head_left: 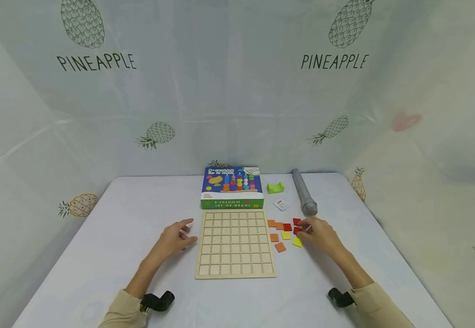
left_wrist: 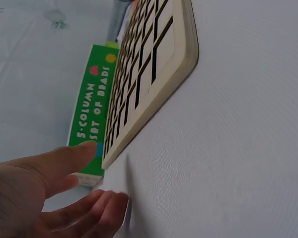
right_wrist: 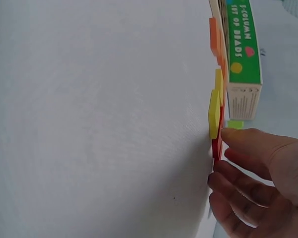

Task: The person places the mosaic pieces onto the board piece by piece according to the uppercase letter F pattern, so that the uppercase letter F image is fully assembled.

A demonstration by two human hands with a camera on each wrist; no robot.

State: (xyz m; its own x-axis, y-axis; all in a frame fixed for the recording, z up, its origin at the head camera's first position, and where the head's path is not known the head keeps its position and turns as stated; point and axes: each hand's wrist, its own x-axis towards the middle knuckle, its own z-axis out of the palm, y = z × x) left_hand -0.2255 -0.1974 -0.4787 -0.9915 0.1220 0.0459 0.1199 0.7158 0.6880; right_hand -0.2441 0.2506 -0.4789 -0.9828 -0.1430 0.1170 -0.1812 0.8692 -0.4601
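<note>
A pale wooden grid board [head_left: 237, 243] lies flat on the table. My left hand [head_left: 175, 237] hovers by its left edge, fingers loosely bent and holding nothing; the left wrist view shows this hand [left_wrist: 74, 193] just off the board's corner. Right of the board, my right hand [head_left: 319, 234] reaches down to the small square tiles, thumb and forefinger apart. Its fingertips are right at a red tile [head_left: 296, 230], with another red tile [head_left: 296, 222] just behind. A yellow tile [head_left: 297, 242] lies in front of the thumb. In the right wrist view the thumb [right_wrist: 238, 136] overlaps the tiles.
More tiles lie near the board: a red tile [head_left: 287, 227], a yellow tile [head_left: 286, 235] and several orange tiles [head_left: 280, 247]. Behind stand a bead-set box [head_left: 232, 187], a green curved piece [head_left: 275, 187], a small card [head_left: 281, 204] and a grey microphone [head_left: 303, 191].
</note>
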